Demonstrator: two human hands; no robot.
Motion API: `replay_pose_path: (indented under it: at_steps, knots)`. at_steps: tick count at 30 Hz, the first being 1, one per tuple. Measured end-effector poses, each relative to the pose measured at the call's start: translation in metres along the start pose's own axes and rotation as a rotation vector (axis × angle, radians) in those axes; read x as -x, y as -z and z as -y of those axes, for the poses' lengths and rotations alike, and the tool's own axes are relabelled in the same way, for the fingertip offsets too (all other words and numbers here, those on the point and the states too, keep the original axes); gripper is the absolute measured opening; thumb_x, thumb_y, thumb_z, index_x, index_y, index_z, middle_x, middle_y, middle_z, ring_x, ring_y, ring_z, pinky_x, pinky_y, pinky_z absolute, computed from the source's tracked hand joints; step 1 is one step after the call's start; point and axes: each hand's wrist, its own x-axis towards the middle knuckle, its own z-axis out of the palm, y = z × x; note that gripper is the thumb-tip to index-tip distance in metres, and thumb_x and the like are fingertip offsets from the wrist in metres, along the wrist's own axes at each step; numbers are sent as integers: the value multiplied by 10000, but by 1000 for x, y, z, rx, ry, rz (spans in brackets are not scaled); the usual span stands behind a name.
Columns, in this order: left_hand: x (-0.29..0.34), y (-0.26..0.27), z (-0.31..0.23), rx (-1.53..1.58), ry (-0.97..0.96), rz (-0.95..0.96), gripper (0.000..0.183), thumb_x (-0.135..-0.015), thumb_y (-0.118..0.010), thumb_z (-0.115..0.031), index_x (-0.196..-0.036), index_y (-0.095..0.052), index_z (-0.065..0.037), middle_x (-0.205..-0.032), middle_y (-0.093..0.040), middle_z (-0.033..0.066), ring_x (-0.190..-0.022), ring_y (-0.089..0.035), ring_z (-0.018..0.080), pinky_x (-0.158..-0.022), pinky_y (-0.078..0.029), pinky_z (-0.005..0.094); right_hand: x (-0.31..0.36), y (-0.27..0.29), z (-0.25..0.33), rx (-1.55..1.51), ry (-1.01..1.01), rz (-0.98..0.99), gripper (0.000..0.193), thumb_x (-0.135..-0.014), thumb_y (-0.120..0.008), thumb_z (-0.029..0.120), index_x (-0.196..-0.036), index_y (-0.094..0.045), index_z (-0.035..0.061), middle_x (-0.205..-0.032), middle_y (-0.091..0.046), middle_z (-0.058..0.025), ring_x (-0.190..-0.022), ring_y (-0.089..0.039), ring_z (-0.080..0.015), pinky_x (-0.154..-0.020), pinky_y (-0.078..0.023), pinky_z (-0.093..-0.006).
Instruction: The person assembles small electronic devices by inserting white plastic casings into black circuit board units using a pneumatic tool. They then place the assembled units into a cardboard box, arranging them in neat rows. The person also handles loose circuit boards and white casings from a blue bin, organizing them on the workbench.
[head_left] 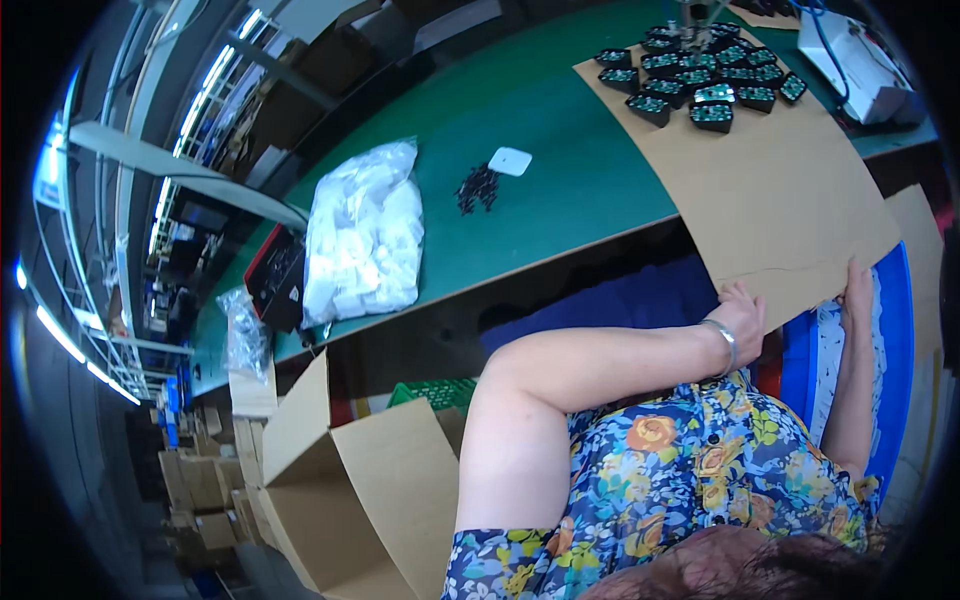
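Observation:
A flat brown cardboard sheet (775, 200) lies partly on the green table and juts past its front edge toward me. My left hand (742, 312), with a silver bracelet at the wrist, is closed on its near left corner. The near right corner is pinched by my right hand (857, 292), thumb and fingers around the edge. On the sheet's far end stand several black housings (711, 117) with green circuit boards in them, crowded together beneath a metal fixture (692, 25).
On the green table (560, 130) lie a bag of white parts (365, 235), a pile of small black pieces (478, 188) and a white card (510, 161). An open carton (335, 510) stands at lower left. A blue bin (897, 340) is by my right arm; a white device (860, 65) sits far right.

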Motion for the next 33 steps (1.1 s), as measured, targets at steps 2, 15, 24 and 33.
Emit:
replay_pose_path:
  at_steps: [2,15,24,33]
  knots:
    - [-8,-2,-5,8,-29,11,478,-793,-433,-161,-1159,-446,146,-971,-513,409,-685,-587,356,-500,-438,375,-1,2,2,5,14,-49,281,-908,-436,326,-948,-479,51,-611,-473,31,-404,-382,-22,-324,-257,-175]
    - [-10,-26,-56,33,-29,89,465,-762,-450,-167,-1114,-498,133,-864,-541,400,-593,-580,334,-381,-336,360,9,-17,13,66,24,57,303,-908,-434,338,-944,-457,38,-569,-459,21,-358,-347,-30,-295,-232,-189]
    - [-38,-25,-52,570,-317,86,303,-711,-549,-247,-794,-629,33,-731,-619,141,-628,-597,259,-502,-457,367,23,-19,2,-609,-296,295,488,-880,-505,299,-1265,-380,26,-1228,-472,-100,-1109,-464,-187,-907,-399,-327]
    - [-12,-13,74,214,-79,-521,229,-663,-594,-226,-806,-539,-57,-826,-521,95,-862,-524,265,-809,-437,373,48,-41,0,-457,-180,269,472,-863,-546,231,-1253,-393,14,-1222,-477,-92,-1095,-480,-198,-909,-406,-321]
